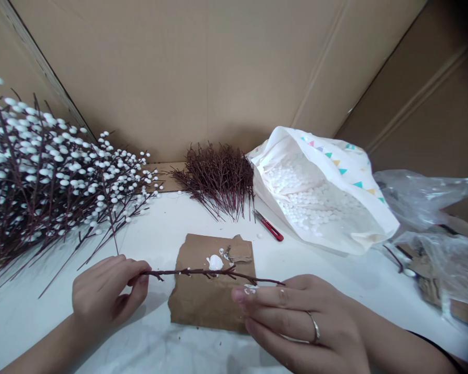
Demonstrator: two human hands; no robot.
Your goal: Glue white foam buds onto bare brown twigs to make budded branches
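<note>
My left hand (109, 288) pinches one end of a thin brown twig (197, 271), which stretches level to the right. Short side shoots stick out along it, with small white dabs on them. My right hand (292, 317) has its fingers stretched out by the twig's far tip; its thumb is hidden. A white glue-like smear shows on a fingertip, and a ring sits on one finger. Beneath the twig lies a torn piece of brown cardboard (206, 306), bearing a blob of white glue-like paste (215, 262).
Many twigs with white berry-like beads (54, 161) fill the left side. A bundle of bare brown twigs (220, 176) lies at the back. Red-handled snips (271, 228) rest beside a white bag (335, 192) of white beads. Clear plastic (417, 197) lies at right.
</note>
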